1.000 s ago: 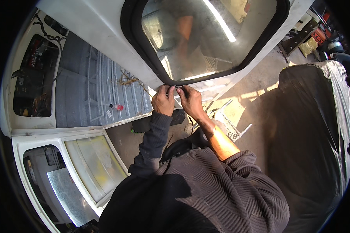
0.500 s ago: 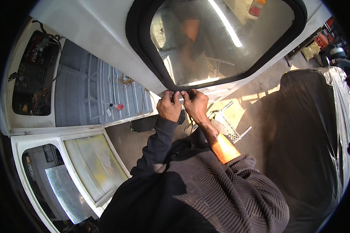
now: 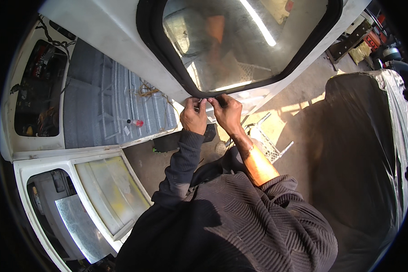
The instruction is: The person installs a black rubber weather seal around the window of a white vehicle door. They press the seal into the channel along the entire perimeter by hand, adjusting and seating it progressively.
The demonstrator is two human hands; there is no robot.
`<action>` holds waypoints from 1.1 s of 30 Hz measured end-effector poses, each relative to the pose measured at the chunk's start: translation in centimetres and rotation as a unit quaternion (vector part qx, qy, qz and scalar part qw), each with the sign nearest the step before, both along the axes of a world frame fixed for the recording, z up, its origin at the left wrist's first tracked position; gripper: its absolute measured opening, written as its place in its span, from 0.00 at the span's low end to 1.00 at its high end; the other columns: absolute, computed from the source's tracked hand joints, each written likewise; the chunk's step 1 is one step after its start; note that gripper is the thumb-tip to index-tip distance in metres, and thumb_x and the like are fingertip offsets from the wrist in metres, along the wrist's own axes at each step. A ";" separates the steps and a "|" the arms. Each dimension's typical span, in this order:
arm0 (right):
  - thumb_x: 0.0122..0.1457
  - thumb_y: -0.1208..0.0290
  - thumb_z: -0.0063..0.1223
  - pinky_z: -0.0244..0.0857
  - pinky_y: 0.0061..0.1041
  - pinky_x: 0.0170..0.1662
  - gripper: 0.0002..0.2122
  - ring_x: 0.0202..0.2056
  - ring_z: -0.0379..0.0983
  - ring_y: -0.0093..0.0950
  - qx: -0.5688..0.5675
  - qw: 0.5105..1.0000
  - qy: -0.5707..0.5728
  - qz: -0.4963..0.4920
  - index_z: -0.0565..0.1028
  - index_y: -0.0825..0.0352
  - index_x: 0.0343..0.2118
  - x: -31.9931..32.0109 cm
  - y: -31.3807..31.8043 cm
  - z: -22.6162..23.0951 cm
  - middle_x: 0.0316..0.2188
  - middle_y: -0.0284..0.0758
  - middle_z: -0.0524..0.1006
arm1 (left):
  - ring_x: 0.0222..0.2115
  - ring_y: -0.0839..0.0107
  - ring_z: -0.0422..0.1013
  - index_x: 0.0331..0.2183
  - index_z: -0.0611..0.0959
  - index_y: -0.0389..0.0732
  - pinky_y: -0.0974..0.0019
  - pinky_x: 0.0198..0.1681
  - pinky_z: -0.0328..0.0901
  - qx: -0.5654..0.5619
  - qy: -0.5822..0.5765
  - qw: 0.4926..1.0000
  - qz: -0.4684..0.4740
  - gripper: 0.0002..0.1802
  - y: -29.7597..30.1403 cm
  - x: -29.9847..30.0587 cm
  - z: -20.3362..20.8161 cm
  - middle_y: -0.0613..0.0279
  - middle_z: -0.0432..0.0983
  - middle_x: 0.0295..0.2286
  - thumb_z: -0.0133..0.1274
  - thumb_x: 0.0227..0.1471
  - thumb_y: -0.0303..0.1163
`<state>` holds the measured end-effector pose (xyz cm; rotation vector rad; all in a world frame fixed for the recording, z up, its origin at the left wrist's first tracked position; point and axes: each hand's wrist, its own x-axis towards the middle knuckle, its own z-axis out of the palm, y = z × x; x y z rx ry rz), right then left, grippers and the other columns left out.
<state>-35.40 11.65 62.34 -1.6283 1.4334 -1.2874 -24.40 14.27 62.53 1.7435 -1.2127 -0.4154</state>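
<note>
Both hands up at the lower-left bend of the black window seal (image 3: 168,61); left hand (image 3: 193,119) and right hand (image 3: 229,114) side by side, fingers curled in, thumbs near each other at the rubber's lower edge; cannot tell whether either is clamped on it (fingertips partly hidden). Seal and its glass (image 3: 240,50) just beyond the fingertips; white panel (image 3: 106,36) runs up and away left of them; its lower edge slants off beyond the right hand. Left of the left hand, grey ribbed bed (image 3: 90,99), edge near the wrist; open room right of the right hand over sunlit floor (image 3: 294,102), as far as the black-covered bulk (image 3: 358,154); nearer, white lattice frame (image 3: 268,147) beside the right forearm, narrowing room there.
</note>
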 end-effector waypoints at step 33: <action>0.51 0.69 0.60 0.61 0.26 0.21 0.12 0.14 0.65 0.29 0.032 0.996 -0.068 -0.047 0.70 0.72 0.21 2.3 0.8 -0.7 0.13 0.42 0.71 | 0.21 0.56 0.73 0.26 0.80 0.38 0.59 0.25 0.66 -0.057 -0.131 0.987 -0.074 0.08 -0.3 2.0 1.4 0.55 0.76 0.20 0.54 0.49 0.33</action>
